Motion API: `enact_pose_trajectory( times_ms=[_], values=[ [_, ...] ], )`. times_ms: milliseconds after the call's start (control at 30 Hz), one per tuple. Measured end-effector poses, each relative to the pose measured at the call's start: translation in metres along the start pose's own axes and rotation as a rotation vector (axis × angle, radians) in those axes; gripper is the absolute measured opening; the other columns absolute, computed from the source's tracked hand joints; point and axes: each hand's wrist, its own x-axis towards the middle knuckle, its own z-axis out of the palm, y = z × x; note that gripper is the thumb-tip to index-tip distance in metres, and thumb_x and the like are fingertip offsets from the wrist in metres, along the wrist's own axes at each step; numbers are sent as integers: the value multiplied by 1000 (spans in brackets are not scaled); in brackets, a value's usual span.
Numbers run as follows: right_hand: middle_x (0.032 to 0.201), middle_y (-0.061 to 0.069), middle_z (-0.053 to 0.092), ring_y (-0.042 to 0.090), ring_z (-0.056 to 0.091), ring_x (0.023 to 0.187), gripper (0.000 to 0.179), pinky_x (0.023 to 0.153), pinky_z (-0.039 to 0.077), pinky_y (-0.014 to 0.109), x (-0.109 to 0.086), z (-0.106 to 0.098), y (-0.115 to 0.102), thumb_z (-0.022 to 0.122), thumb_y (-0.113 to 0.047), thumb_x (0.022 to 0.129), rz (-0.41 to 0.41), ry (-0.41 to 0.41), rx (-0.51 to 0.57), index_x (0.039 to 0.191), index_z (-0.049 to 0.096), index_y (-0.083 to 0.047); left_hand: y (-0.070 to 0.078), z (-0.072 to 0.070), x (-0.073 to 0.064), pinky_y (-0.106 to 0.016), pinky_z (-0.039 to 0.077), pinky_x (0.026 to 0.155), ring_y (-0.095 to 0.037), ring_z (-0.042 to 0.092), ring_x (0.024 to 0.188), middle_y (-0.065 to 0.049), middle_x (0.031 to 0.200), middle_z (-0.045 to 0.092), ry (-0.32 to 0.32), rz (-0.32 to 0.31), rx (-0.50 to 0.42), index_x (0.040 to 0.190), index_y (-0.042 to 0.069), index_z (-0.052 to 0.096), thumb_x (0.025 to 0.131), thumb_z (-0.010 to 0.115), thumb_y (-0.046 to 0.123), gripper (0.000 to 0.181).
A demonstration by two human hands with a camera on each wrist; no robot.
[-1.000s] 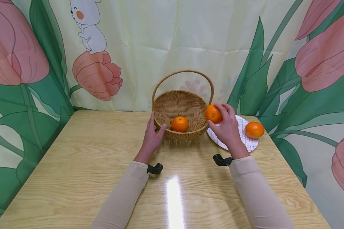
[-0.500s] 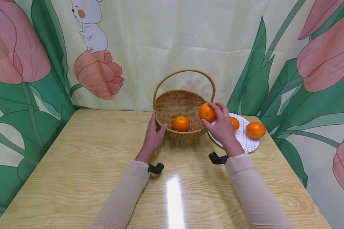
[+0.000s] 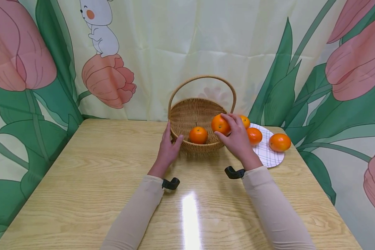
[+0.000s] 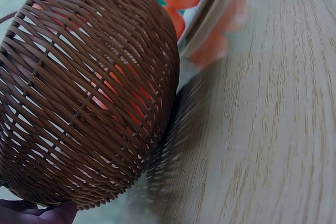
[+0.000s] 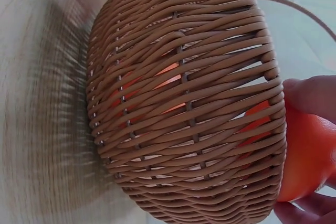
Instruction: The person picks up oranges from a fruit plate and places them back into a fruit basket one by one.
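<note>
A wicker basket (image 3: 206, 148) with a tall arched handle stands toward the back of the table, one orange fruit (image 3: 198, 135) inside it. My left hand (image 3: 167, 149) holds the basket's left side, with its thumb at the front rim and fingers along the outside. In my right hand (image 3: 239, 139) an orange fruit (image 3: 220, 124) is gripped between thumb and fingers, over the basket's right rim. The right wrist view shows this held fruit (image 5: 310, 156) at the rim, partly behind the weave. Through the weave in the left wrist view, orange shows inside the basket (image 4: 79, 103).
To the right lies a white plate (image 3: 273, 160) with a grid pattern, bearing a fruit (image 3: 280, 142) at its right, another fruit (image 3: 254, 136) and one partly hidden fruit (image 3: 245, 121). A printed curtain (image 3: 156, 69) hangs behind the wooden table (image 3: 97, 173).
My right hand has carried the held fruit leftward from above the plate to over the basket's right rim, uncovering fruits on the plate. My left hand stays at the basket.
</note>
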Motion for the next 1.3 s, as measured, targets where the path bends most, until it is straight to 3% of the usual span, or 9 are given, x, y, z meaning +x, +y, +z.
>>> enact_pose_trajectory(
  times_ms=[267, 667, 900, 1300],
  values=[
    [141, 10, 33, 37, 50, 113, 62, 81, 52, 48, -1, 2, -1, 68, -38, 78, 16, -53, -22, 134, 43, -29, 1, -1, -1, -46, 32, 107, -28, 22, 137, -1, 154, 10, 5, -6, -3, 146, 36, 1, 87, 46, 56, 77],
    [135, 11, 41, 35, 45, 118, 54, 93, 43, 52, 1, 8, -2, 67, -36, 79, 25, -102, -58, 129, 50, -22, 1, 0, -1, -46, 31, 107, -27, 19, 139, -1, 154, 9, -3, -12, -2, 145, 37, 0, 89, 48, 47, 75],
    [122, 9, 53, 29, 50, 112, 39, 95, 42, 47, -2, 8, 1, 64, -32, 81, -4, -82, -55, 117, 59, -16, 2, 0, 0, -44, 32, 107, -25, 19, 139, -2, 153, 9, -4, -4, -8, 146, 35, 1, 88, 49, 48, 76],
    [120, 8, 54, 28, 52, 107, 34, 90, 45, 46, -7, 7, 8, 64, -32, 82, -8, -49, -44, 113, 62, -18, 2, 1, -1, -45, 31, 108, -26, 20, 138, -1, 153, 10, 4, -6, 5, 145, 36, 0, 88, 47, 52, 76]
  ],
)
